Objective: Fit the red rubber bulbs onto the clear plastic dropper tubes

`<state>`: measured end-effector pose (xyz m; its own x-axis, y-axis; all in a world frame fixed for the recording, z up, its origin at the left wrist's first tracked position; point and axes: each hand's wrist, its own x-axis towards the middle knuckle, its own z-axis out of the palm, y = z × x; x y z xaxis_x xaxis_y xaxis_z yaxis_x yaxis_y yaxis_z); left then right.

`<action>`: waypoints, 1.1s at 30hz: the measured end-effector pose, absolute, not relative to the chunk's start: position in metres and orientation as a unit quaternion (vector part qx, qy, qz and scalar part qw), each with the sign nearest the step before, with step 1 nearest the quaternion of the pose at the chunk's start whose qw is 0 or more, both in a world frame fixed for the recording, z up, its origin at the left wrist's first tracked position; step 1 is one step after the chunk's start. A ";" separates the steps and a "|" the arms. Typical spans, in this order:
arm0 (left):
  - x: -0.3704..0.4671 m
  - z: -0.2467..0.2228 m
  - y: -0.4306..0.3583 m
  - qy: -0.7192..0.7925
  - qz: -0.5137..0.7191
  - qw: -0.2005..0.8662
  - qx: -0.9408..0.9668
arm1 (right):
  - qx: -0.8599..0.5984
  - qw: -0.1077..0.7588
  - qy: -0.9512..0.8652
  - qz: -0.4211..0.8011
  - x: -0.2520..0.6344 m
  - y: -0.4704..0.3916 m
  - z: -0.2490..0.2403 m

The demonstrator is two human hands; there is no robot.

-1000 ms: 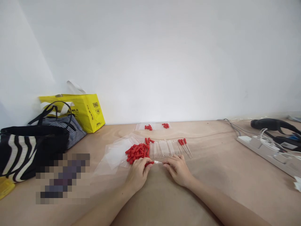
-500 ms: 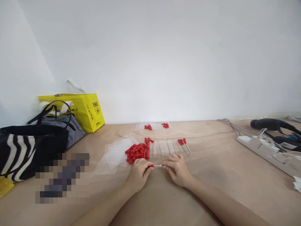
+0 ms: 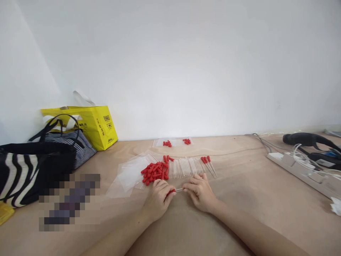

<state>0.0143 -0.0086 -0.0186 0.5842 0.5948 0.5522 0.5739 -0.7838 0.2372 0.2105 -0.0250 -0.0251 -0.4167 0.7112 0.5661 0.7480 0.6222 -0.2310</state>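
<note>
My left hand (image 3: 159,199) pinches a red rubber dropper bulb (image 3: 171,192) between thumb and fingers. From the right, my right hand (image 3: 199,193) is closed on a thin clear glass tube (image 3: 179,190), whose left end meets the bulb. How far the tube sits inside the bulb is hidden. Just beyond my left hand lies a pile of red bulbs (image 3: 156,171). A row of clear glass tubes (image 3: 186,167) lies side by side past my right hand. At the row's right end are 3 red-capped droppers (image 3: 209,165).
Clear plastic bags (image 3: 128,176) lie flat left of the pile. Near the wall, another bag (image 3: 176,142) has red bulbs on it or in it. Black bag (image 3: 37,170) and yellow bag (image 3: 98,124) stand left; a power strip (image 3: 303,174) with cables lies right.
The fingers of my left hand have shifted slightly, showing more of the red bulb. The tube now slants a little, its right end higher. The view has moved slightly.
</note>
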 end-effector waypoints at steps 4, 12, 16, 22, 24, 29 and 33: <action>0.016 -0.019 -0.009 0.319 0.326 0.013 0.890 | -0.428 0.333 -0.840 -0.013 0.209 -0.025 -0.024; 0.017 -0.017 -0.010 0.301 0.321 0.019 0.898 | -0.426 0.348 -0.835 0.033 0.208 -0.027 -0.023; 0.017 -0.017 -0.010 0.292 0.314 0.025 0.903 | -0.430 0.334 -0.838 0.034 0.207 -0.027 -0.024; 0.017 -0.017 -0.010 0.310 0.303 0.047 0.900 | -0.436 0.315 -0.842 0.032 0.206 -0.028 -0.023; 0.016 -0.016 -0.008 0.320 0.296 0.059 0.898 | -0.438 0.314 -0.842 0.031 0.206 -0.028 -0.021; 0.012 -0.012 -0.004 0.341 0.297 0.069 0.889 | -0.451 0.315 -0.834 0.026 0.211 -0.027 -0.018; 0.011 -0.010 -0.004 0.339 0.313 0.059 0.885 | -0.455 0.322 -0.829 0.043 0.212 -0.027 -0.017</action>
